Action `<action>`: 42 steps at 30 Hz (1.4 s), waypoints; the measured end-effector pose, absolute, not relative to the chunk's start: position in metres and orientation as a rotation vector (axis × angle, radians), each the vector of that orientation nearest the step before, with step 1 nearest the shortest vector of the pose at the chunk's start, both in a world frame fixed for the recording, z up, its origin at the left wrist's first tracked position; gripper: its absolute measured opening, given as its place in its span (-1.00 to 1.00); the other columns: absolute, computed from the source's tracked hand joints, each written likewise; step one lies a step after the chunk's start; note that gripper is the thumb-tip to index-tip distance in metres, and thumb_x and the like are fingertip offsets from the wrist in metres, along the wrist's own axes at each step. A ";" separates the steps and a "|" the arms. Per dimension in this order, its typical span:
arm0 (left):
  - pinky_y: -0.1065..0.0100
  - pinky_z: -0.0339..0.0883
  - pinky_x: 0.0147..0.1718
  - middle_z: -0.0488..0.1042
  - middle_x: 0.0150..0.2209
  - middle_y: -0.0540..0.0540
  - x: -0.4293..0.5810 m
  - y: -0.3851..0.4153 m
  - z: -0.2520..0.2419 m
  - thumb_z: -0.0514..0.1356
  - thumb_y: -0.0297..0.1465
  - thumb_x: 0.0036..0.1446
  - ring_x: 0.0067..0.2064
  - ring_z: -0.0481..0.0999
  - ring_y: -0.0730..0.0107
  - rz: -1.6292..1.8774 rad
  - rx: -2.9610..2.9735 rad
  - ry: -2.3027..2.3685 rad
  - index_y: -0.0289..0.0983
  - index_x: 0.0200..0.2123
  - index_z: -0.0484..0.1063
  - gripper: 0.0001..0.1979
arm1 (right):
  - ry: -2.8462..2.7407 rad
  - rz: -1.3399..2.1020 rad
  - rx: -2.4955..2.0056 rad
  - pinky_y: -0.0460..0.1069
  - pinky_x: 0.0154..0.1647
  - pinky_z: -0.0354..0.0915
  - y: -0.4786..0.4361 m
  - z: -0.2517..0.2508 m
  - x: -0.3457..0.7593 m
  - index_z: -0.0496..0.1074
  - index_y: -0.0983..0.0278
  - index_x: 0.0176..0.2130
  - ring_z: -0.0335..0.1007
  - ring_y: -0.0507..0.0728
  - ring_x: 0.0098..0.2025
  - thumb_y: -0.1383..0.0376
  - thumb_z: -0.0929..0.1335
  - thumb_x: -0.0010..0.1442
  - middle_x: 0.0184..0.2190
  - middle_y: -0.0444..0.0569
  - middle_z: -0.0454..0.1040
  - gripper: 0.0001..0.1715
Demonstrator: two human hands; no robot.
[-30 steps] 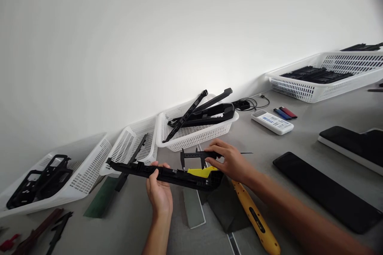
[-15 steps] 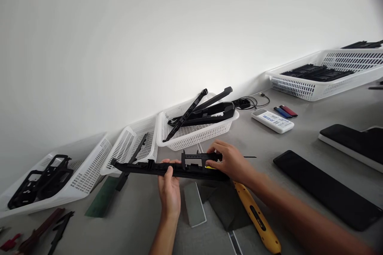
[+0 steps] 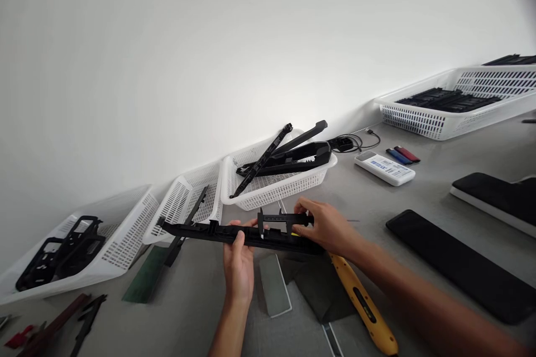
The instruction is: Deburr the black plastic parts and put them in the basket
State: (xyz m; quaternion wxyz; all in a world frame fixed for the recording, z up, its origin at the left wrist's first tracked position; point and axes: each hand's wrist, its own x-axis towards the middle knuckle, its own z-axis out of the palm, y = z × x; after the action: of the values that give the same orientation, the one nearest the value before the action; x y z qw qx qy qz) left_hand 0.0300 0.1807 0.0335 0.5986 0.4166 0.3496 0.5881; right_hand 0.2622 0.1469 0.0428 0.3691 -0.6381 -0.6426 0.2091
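Note:
My left hand [image 3: 239, 262] is closed around the middle of a long black plastic trim strip [image 3: 188, 231], thumb in front and fingers behind it. The strip is held above the table, its left end slightly higher. In my right hand [image 3: 322, 226] is a black caliper [image 3: 274, 218], gripped at its right end. The caliper's jaws point down at the strip's upper edge, around a small raised part; whether they touch it I cannot tell. Below the strip lie a grey block [image 3: 274, 285], a dark cloth [image 3: 322, 290] and a yellow-orange handled tool [image 3: 364, 307].
Behind my hands stands a white basket [image 3: 285, 185] of black parts. More baskets stand to the left [image 3: 129, 234] and far right [image 3: 444, 125]. A white device [image 3: 385, 168], two lighters [image 3: 402, 155] and a black slab [image 3: 456, 265] lie right; a green sheet [image 3: 146, 276] lies left.
The view has shifted slightly, so most things sit a little further right. The caliper's jaws stand a little differently over the strip. Both hands keep their holds.

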 end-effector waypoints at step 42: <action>0.06 0.45 0.16 0.75 -0.12 -0.18 0.027 0.185 0.038 0.45 -0.12 0.17 0.08 0.72 0.04 1.467 0.897 0.818 -0.14 0.06 0.40 -0.51 | -1.466 0.574 -1.575 0.00 -0.29 0.27 0.149 0.043 0.272 0.65 0.16 -0.32 0.53 0.14 -0.29 0.06 0.50 0.21 -0.31 -0.12 0.68 -0.76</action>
State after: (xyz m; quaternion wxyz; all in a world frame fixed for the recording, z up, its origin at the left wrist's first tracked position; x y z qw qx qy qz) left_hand 0.0273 0.1848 0.0377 0.5800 0.3837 0.3501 0.6275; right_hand 0.2721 0.1488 0.0427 0.4417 -0.6345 -0.5906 0.2313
